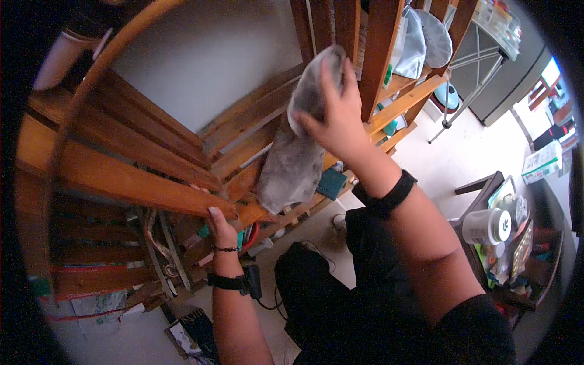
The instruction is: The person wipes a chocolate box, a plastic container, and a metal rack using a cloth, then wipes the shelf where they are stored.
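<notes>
My right hand [340,107] is at the upper middle with fingers spread over a dirty grey-white cloth [292,171]. The cloth bunches under the palm, and its loose end hangs down over the wooden slats. My left hand [223,228] clasps the lower end of a wooden rail [146,187], thumb in front and fingertips showing behind it. The rail belongs to a slatted wooden rack [255,132] whose boards run behind the cloth. Below the cloth's right side lies a dark green pad [332,183].
Wooden shelves [401,107] at upper right hold silvery bags [410,43]. Past them stands a folding metal-legged table [474,100]. A dark table at right bears a white jar [486,226] and clutter. A curved wooden bar [73,105] arcs along the left. A cable [273,306] hangs near my leg.
</notes>
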A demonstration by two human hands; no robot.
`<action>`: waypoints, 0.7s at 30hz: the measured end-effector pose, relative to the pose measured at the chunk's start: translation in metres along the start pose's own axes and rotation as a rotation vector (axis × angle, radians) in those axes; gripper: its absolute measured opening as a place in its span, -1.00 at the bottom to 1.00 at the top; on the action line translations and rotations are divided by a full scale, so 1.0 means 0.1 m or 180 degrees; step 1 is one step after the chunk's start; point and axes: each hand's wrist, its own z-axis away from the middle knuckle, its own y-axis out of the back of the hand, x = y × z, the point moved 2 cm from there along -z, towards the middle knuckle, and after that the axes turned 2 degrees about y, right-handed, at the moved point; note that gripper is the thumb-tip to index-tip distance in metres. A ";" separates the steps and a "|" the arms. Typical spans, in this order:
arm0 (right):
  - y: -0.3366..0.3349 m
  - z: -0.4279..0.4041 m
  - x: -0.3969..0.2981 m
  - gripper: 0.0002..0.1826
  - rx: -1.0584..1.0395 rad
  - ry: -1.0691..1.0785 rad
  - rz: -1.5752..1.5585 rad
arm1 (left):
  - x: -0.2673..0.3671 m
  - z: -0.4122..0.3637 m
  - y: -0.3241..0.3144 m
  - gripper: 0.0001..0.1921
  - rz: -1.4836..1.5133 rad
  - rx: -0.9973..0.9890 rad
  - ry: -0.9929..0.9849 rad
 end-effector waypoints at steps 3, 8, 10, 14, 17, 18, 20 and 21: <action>-0.06 0.37 -0.08 -0.38 -0.1513 0.0793 0.2012 | 0.06 0.03 -0.01 -0.11 0.0005 0.0097 -0.0031; -0.28 0.79 0.01 -0.49 -0.2657 0.0988 0.1096 | 0.05 0.04 -0.04 -0.21 0.0089 -0.0072 0.0055; -0.41 0.76 -0.05 -0.56 -0.2581 0.0948 0.1134 | 0.02 0.03 0.02 -0.21 0.0003 -0.0060 -0.0006; -0.73 0.62 -0.13 -0.81 -0.2090 0.0819 0.1351 | 0.09 0.02 -0.02 -0.09 0.0072 0.0083 0.0138; -0.97 0.53 -0.20 -0.86 -0.1722 0.0275 0.1168 | 0.12 0.04 -0.10 -0.09 0.0165 0.0013 0.0241; -1.10 0.58 -0.27 -0.85 -0.1858 0.0365 0.1251 | 0.12 0.03 -0.08 -0.09 0.0148 0.0010 0.0240; -1.22 0.69 -0.35 -0.85 -0.1992 0.0446 0.1316 | 0.09 0.02 -0.03 -0.10 0.0034 0.0045 0.0155; -1.26 0.78 -0.42 -0.81 -0.2307 0.0769 0.1256 | 0.08 0.02 -0.01 -0.10 0.0014 0.0044 0.0157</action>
